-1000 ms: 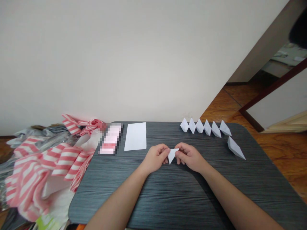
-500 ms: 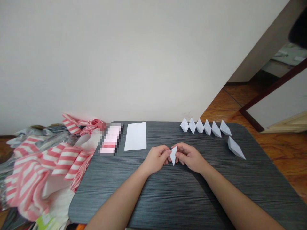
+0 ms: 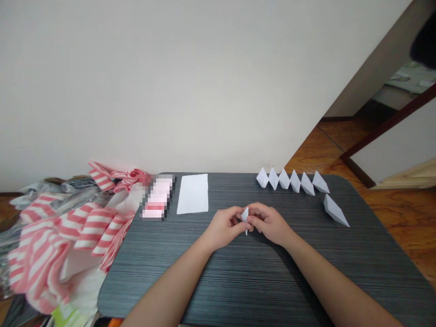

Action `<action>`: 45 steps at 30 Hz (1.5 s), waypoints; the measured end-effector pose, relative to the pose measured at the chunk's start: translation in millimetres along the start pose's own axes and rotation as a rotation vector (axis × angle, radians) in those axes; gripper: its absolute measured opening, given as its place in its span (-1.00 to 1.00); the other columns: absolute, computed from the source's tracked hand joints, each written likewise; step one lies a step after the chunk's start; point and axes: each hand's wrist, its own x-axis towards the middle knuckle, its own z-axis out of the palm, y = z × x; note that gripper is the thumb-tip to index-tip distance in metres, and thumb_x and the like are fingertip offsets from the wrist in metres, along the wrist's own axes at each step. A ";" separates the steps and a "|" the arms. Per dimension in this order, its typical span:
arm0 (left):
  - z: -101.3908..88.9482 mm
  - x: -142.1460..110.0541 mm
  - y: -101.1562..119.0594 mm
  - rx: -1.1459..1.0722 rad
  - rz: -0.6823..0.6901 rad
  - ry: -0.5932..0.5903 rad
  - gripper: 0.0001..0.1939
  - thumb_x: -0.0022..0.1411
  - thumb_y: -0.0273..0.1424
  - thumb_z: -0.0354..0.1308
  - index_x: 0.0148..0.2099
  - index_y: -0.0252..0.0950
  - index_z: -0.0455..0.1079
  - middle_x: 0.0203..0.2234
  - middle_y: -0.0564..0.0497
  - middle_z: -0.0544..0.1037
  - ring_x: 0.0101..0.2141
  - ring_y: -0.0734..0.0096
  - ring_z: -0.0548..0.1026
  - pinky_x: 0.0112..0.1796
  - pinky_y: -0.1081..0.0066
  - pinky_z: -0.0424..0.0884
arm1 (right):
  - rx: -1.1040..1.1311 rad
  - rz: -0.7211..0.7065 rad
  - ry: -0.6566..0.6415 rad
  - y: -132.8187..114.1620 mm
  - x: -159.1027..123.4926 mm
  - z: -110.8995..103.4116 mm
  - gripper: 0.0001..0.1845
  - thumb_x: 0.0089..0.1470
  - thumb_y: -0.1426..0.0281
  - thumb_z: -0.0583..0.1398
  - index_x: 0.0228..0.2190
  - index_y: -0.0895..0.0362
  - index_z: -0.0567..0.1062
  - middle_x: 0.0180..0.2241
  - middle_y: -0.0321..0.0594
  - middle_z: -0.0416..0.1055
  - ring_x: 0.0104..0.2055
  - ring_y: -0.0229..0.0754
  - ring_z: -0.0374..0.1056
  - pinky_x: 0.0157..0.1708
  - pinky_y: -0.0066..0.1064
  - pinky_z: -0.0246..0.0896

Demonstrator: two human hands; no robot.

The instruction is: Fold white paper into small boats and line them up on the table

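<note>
Between my two hands, above the middle of the dark table, is a small piece of folded white paper (image 3: 245,215) with pointed ends at top and bottom. My left hand (image 3: 226,228) pinches it from the left, the thumb lying across its front. From the right, my right hand (image 3: 269,222) grips it between thumb and fingers. The fingers cover part of the paper's sides. Beyond my right hand, several folded white paper shapes (image 3: 284,180) stand in a row along the table's back edge. Another folded paper shape (image 3: 335,210), longer and pointed, lies nearer at the right.
A stack of white paper (image 3: 192,194) lies back left on the dark table (image 3: 238,286), next to a blurred-out pink and white item (image 3: 157,196). Red-and-white striped cloth (image 3: 44,254) and plastic bags are heaped left of the table. A wall (image 3: 187,91) rises behind.
My left thumb has moved right across the front of the folded paper. Less of the paper shows now, and it looks narrower. The other paper shapes have stayed where they were.
</note>
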 end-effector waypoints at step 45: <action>-2.8 3.0 -10.3 -0.329 -0.076 0.003 -0.54 0.20 -0.28 0.06 0.13 -0.29 0.18 -0.31 -0.03 0.44 -0.53 0.59 0.37 -0.54 0.52 0.33 | -0.226 -0.147 0.024 4.2 -3.0 -8.7 -0.63 0.24 0.39 -0.05 0.00 0.11 0.40 -0.54 -0.29 0.35 -0.58 -0.32 0.24 -0.49 -0.45 0.22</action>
